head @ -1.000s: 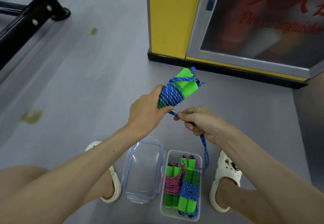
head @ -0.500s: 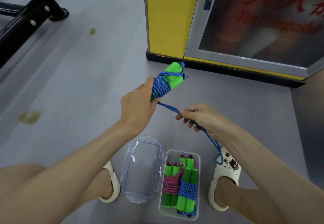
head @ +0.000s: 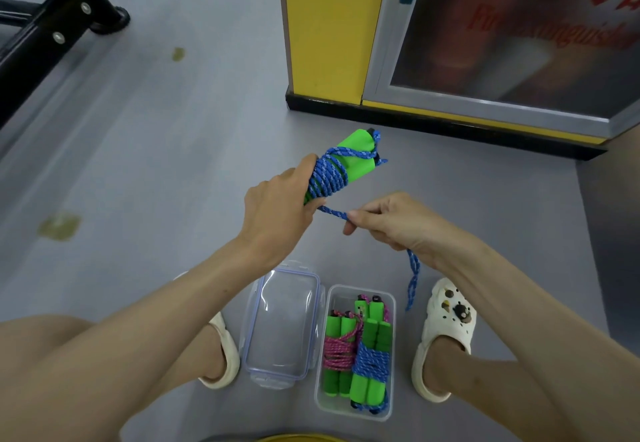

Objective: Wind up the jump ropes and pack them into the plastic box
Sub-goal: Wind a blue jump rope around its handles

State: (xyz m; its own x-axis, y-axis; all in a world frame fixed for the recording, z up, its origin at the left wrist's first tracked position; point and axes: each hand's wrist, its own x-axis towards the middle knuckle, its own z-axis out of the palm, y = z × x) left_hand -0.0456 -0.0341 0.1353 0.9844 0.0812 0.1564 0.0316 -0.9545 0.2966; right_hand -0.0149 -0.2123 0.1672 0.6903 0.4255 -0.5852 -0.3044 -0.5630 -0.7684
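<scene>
My left hand [head: 277, 213] grips a jump rope with green foam handles [head: 356, 156], held side by side, its blue cord [head: 327, 178] coiled around their lower half. My right hand [head: 391, 225] pinches the loose blue cord just right of the coil; the short tail [head: 414, 279] hangs below that hand. On the floor between my feet stands a clear plastic box [head: 393, 303]. Inside it lie a wound pink rope [head: 337, 350] and a wound blue rope [head: 372, 363], both with green handles.
The box's clear lid [head: 282, 324] lies flat to the left of the box. White clogs [head: 446, 331] flank both. A yellow-framed cabinet [head: 329, 26] with a glass door stands ahead on the grey floor. Black metal equipment legs [head: 52, 26] sit at the far left.
The wound handles dipped left, then came back right and lower. My right hand slid along the cord closer to the coil, and the hanging tail has become shorter.
</scene>
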